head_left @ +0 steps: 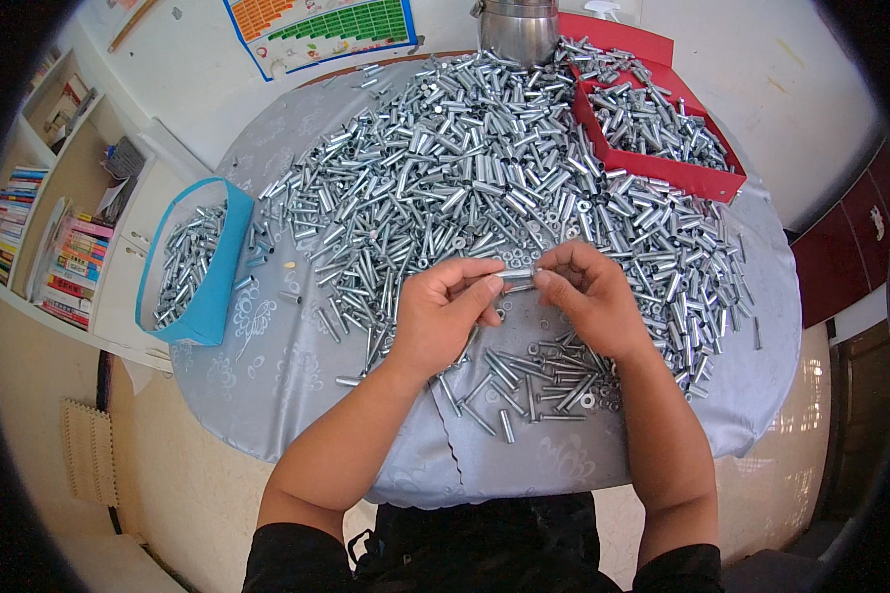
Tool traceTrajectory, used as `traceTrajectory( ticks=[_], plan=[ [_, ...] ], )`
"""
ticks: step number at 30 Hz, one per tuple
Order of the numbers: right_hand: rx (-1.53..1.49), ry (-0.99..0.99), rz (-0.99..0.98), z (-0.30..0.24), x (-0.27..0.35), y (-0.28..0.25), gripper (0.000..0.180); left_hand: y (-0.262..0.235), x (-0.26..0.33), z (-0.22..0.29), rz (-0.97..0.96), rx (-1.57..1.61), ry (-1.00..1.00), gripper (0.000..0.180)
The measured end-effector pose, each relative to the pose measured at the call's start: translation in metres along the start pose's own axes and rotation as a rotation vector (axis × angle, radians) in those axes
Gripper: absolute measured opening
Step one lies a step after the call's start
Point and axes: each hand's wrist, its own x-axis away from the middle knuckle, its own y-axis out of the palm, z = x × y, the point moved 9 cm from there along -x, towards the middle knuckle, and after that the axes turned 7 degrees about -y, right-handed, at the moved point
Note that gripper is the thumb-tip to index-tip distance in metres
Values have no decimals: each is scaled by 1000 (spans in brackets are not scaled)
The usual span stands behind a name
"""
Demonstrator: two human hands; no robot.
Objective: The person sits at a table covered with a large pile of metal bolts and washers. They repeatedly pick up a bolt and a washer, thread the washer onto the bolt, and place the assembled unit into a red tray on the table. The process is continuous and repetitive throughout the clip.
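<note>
Between my two hands a short shiny metal sleeve (pixel 517 274) lies crosswise, just above the near side of a big heap. My left hand (pixel 447 314) pinches its left end with thumb and fingers. At the other end, the fingertips of my right hand (pixel 595 301) close on it; whether a bolt sits inside the sleeve I cannot tell. Washers and nuts (pixel 534 237) lie loose just beyond my fingers. Below my hands is a smaller pile of long bolts (pixel 529 381), with nuts and washers at its right side. The big heap of metal sleeves and bolts (pixel 465 148) spreads behind and to both sides.
A round table with a grey patterned cloth (pixel 237 395) carries everything. At left stands a blue box (pixel 229 267) of metal pieces; at back right, a red box (pixel 653 183) with more. A steel pot (pixel 520 35) stands at the far edge. A bookshelf (pixel 59 217) is beyond the table's left.
</note>
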Motion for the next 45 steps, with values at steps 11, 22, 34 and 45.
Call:
traceTrajectory(
  ticks=[11,22,34,45],
  plan=[
    [89,107,-135,7,3,-1,24,1,1,2,-6,-16,7,19],
    [100,83,-125,9,2,-2,22,0,1,2,-9,-11,6,19],
    [-13,8,35,2,1,-2,23,2,0,0,-19,12,4,19],
    [-46,17,-56,1,2,5,23,1,0,0,-22,17,13,19]
  ],
)
